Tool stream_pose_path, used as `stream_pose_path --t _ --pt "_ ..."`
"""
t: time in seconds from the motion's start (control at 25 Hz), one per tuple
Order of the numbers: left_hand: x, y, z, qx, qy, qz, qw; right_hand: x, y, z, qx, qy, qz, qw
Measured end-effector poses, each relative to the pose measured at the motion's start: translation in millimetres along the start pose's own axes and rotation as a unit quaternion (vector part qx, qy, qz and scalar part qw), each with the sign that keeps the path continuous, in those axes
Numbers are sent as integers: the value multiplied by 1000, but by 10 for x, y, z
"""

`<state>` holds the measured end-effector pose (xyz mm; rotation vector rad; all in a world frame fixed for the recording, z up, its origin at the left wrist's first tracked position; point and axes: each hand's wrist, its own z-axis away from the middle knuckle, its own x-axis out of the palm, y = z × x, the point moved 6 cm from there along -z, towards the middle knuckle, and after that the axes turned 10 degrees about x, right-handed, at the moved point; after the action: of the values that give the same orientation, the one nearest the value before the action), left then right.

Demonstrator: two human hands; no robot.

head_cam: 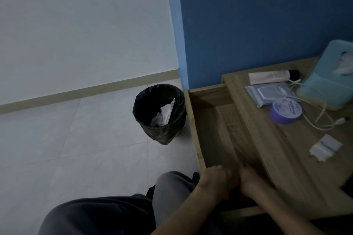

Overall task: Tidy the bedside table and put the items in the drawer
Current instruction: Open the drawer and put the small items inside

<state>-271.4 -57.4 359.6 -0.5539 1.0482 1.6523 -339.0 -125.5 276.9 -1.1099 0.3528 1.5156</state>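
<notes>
The wooden bedside table (282, 149) stands at the right with its drawer (215, 129) pulled out to the left, empty inside. My left hand (214, 179) and my right hand (252, 179) both grip the drawer's front edge. On the tabletop lie a white tube with a black cap (271, 77), a silvery pouch (269, 93), a round purple tin (286, 110), a white cable (321, 112), a folded white paper (324, 148) and a teal tissue box (332, 74).
A black-lined waste bin (159, 113) with white rubbish stands on the tiled floor left of the drawer. A blue wall rises behind the table. My knees in grey trousers (172, 189) are below the drawer.
</notes>
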Motion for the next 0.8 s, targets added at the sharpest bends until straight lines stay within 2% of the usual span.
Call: stream_pose_path --t 0.04,0.16,0.2,0.32,0.44,0.56,0.68,0.8 --pt "-61 1 42 7 22 49 999 -172 -47 85 3 24 -40 999" --pt "-295 13 181 11 94 143 985 -723 -83 382 -72 102 -104 987" --pt "-398 24 181 2 120 156 980 -945 -26 501 -70 136 -127 980" --pt "-726 143 34 8 230 188 955 -1483 402 578 -18 279 -123 952" --pt "-1146 350 -319 44 331 161 929 -1770 825 524 80 335 -117 932" --pt "-1390 528 -783 65 336 163 925 -1791 1015 433 130 317 -111 933" --pt "-1393 579 -1204 42 288 168 942 -1738 1024 308 129 285 -98 945" --pt "-1295 562 -1466 16 267 161 950 -1749 1044 231 144 287 -103 941"
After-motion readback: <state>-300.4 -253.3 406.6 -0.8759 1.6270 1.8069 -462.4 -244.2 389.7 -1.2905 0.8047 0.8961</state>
